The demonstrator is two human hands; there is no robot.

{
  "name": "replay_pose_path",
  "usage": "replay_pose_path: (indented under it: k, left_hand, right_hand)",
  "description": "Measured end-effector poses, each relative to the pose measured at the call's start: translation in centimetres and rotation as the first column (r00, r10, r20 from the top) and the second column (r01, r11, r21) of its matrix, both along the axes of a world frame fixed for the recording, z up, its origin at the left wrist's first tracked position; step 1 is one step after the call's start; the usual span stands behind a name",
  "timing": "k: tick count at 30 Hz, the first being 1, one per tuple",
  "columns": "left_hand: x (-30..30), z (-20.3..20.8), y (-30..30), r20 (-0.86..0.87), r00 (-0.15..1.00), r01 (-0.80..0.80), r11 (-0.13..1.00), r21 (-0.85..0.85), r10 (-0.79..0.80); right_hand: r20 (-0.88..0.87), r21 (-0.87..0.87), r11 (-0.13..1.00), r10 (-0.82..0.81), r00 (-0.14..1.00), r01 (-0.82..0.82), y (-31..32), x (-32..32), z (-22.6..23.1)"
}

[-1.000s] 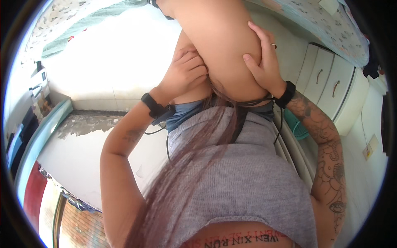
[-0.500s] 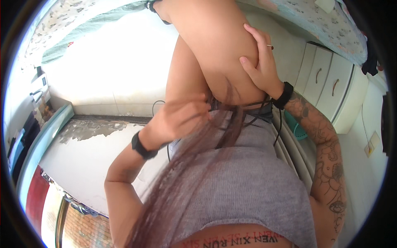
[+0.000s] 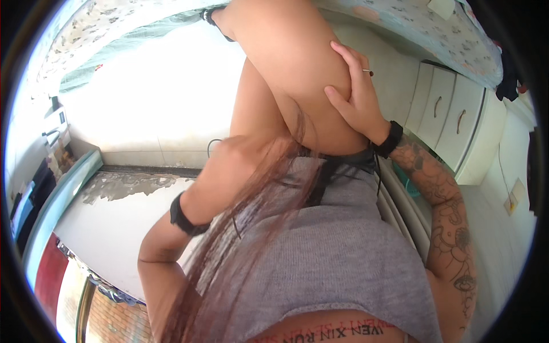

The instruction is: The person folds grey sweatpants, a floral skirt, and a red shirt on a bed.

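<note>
1. Hair (image 3: 213,260) hangs in loose strands over the left part of the grey top (image 3: 337,246), reaching its waist edge.
2. Left hand (image 3: 246,163) is blurred near the left corner of that edge; strands cross before its fingers, so whether they grasp anything cannot be told.
3. Right hand (image 3: 364,106) rests on the bent leg (image 3: 297,68) beyond the waist edge, fingers laid along the skin, thumb spread apart.
4. White drawer unit (image 3: 449,111) stands to the right, near a turquoise basket (image 3: 409,186).
</note>
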State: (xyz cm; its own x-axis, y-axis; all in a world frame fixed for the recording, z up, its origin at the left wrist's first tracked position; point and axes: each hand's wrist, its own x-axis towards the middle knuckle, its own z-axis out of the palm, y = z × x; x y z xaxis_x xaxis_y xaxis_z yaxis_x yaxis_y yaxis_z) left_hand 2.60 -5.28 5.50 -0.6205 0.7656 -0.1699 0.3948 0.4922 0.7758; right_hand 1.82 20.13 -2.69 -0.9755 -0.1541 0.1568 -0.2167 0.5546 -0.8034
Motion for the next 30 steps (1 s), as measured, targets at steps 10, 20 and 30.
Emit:
replay_pose_path:
  k: [10,20,30]
  left_hand:
    - [-0.7,-7.6,-5.1,-0.175,0.977,0.030,0.890,-0.455,-0.122]
    - [-3.1,-5.4,-3.5,0.112,0.949,0.309,0.808,-0.501,-0.293]
    - [-6.3,-6.1,-0.7,0.171,0.861,0.468,0.615,-0.635,-0.479]
  right_hand:
    - [-0.051,0.005,1.000,0.013,0.999,-0.013,-0.1,-0.6,0.0]
    - [-0.045,-0.003,1.000,0.009,0.999,-0.009,0.2,0.0,-0.8]
    - [0.000,0.023,1.000,-0.002,1.000,0.002,1.0,-1.9,-0.5]
